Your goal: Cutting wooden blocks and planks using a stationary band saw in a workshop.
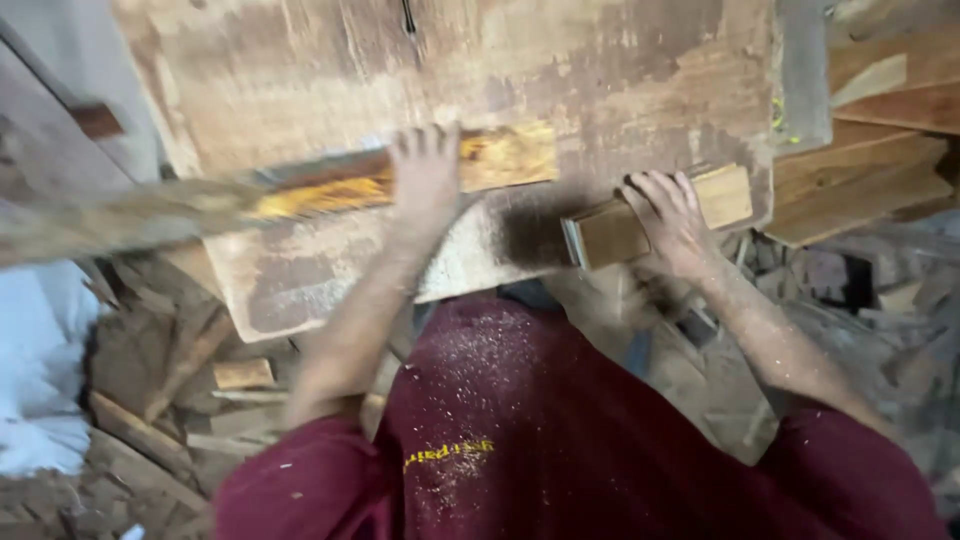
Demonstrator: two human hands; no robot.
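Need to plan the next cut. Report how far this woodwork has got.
Done: sawdust on the bench and offcuts on the floor suggest earlier cutting. In hand: left hand presses a long plank; right hand rests on a small block. What is left cannot be told.

Left hand (425, 175) laid flat, fingers spread, on a long wooden strip (330, 185) lying across the worn workbench top (400, 60); strip blurred toward its left end. Right hand (668, 222) resting on a small rectangular wooden block (612, 232) at the bench's near edge. Sawdust (480, 250) piled between both hands and scattered on the maroon shirt (520, 420). Stacked planks (860, 185) at right; offcuts (240, 373) on the floor at left.
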